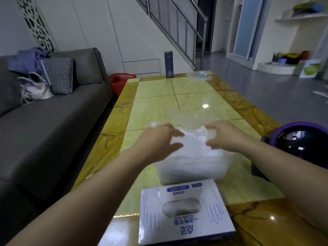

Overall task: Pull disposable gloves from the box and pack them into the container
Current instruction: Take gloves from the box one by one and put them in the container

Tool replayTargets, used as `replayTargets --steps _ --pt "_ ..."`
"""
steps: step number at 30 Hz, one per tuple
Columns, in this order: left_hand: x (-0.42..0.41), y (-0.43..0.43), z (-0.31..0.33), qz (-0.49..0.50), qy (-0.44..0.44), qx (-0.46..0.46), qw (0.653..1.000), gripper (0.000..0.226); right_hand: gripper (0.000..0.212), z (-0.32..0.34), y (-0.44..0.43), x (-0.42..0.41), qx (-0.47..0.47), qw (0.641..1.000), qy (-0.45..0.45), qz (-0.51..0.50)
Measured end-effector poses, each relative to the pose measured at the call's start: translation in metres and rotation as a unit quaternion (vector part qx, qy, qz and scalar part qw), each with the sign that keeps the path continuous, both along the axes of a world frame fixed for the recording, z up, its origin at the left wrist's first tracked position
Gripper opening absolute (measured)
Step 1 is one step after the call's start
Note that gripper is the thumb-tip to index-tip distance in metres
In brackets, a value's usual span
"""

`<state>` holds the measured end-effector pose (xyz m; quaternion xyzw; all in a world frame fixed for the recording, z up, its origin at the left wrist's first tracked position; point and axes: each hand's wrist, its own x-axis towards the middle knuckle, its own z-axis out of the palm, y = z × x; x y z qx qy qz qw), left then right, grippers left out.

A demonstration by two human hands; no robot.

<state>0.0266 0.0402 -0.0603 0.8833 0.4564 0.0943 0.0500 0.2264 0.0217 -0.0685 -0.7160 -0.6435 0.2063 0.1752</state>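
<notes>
A glove (193,139) held between left hand (158,140) and right hand (224,136), above container (192,168)

Two hands: left hand (158,139), right hand (226,135) (clear film (193,137) between them, too blurred to count). One glove box (184,212), one container (193,167), one flask (169,64), one helmet (300,141), one bench (159,96), one sofa (53,125).

Dim indoor light with a cool cast, small white glare spots on the glossy table (154,105), left hand (159,139) and right hand (225,137) motion-blurred, wide-angle bending at the edges, soft background.
</notes>
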Motion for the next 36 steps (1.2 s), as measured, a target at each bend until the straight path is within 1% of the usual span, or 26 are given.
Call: replayTargets --steps 1,2,4,6,7,8,9,10,11,12,13,14,15,16,17,18,21,24,26,28,31,33,35,36 --pt "0.006 0.003 -0.005 0.002 0.052 -0.068 0.996 0.041 0.062 -0.002 0.002 -0.002 -0.010 0.999 -0.049 0.007" --pt "0.012 0.008 -0.010 0.010 0.090 -0.117 0.989 0.044 0.059 -0.004 0.004 -0.004 -0.027 0.995 -0.098 0.020" --pt "0.020 0.019 -0.014 0.016 0.147 -0.166 0.975 0.050 0.050 -0.007 0.007 -0.008 -0.072 0.980 -0.179 0.048" --pt "0.028 0.028 -0.016 0.014 0.205 -0.194 0.959 0.061 0.047 -0.006 0.006 -0.013 -0.107 0.958 -0.260 0.061" --pt "0.032 0.033 -0.017 0.018 0.224 -0.202 0.953 0.065 0.044 -0.003 0.006 -0.015 -0.101 0.942 -0.312 0.063" --pt "0.035 0.037 -0.019 0.025 0.239 -0.207 0.948 0.068 0.038 0.001 0.006 -0.017 -0.070 0.923 -0.372 0.063" --pt "0.038 0.042 -0.022 0.030 0.251 -0.211 0.944 0.070 0.031 0.005 0.007 -0.019 -0.024 0.901 -0.428 0.063" --pt "0.041 0.046 -0.025 0.034 0.261 -0.218 0.940 0.072 0.028 0.008 0.010 -0.019 0.020 0.883 -0.464 0.063" --pt "0.043 0.049 -0.028 0.037 0.270 -0.227 0.935 0.076 0.029 0.008 0.015 -0.020 0.061 0.877 -0.471 0.070" --pt "0.045 0.051 -0.032 0.040 0.281 -0.238 0.929 0.080 0.032 0.006 0.020 -0.022 0.087 0.884 -0.450 0.089" --pt "0.046 0.052 -0.035 0.042 0.292 -0.247 0.923 0.082 0.037 0.001 0.026 -0.023 0.088 0.901 -0.407 0.120" --pt "0.048 0.053 -0.038 0.041 0.301 -0.252 0.919 0.080 0.047 -0.007 0.032 -0.023 0.057 0.925 -0.344 0.153" --pt "0.050 0.054 -0.042 0.040 0.305 -0.254 0.917 0.076 0.061 -0.016 0.038 -0.023 -0.005 0.943 -0.280 0.181" --pt "0.050 0.056 -0.048 0.041 0.303 -0.254 0.918 0.069 0.076 -0.027 0.045 -0.021 -0.078 0.950 -0.231 0.196" --pt "0.050 0.058 -0.053 0.045 0.300 -0.253 0.919 0.064 0.087 -0.037 0.050 -0.018 -0.140 0.948 -0.210 0.195" --pt "0.049 0.059 -0.057 0.052 0.296 -0.257 0.919 0.062 0.095 -0.046 0.056 -0.014 -0.181 0.943 -0.209 0.187" --pt "0.047 0.061 -0.065 0.093 0.272 -0.281 0.916 0.060 0.110 -0.056 0.067 -0.007 -0.247 0.930 -0.213 0.173" --pt "0.048 0.062 -0.067 0.123 0.267 -0.280 0.914 0.060 0.110 -0.056 0.071 -0.010 -0.285 0.907 -0.245 0.189" --pt "0.050 0.059 -0.064 0.126 0.279 -0.284 0.909 0.062 0.107 -0.058 0.074 -0.010 -0.293 0.900 -0.258 0.195" --pt "0.052 0.054 -0.055 0.122 0.292 -0.292 0.903 0.064 0.104 -0.061 0.075 -0.010 -0.290 0.903 -0.255 0.190" --pt "0.051 0.050 -0.040 0.075 0.312 -0.279 0.905 0.070 0.095 -0.062 0.075 -0.013 -0.289 0.914 -0.223 0.177" --pt "0.046 0.046 -0.027 0.061 0.281 -0.262 0.921 0.068 0.087 -0.057 0.070 -0.015 -0.282 0.913 -0.231 0.183" --pt "0.036 0.036 -0.011 0.052 0.211 -0.212 0.953 0.061 0.086 -0.041 0.056 -0.019 -0.242 0.911 -0.275 0.189" --pt "0.030 0.030 -0.004 0.046 0.165 -0.188 0.967 0.057 0.081 -0.031 0.047 -0.021 -0.202 0.914 -0.293 0.194"
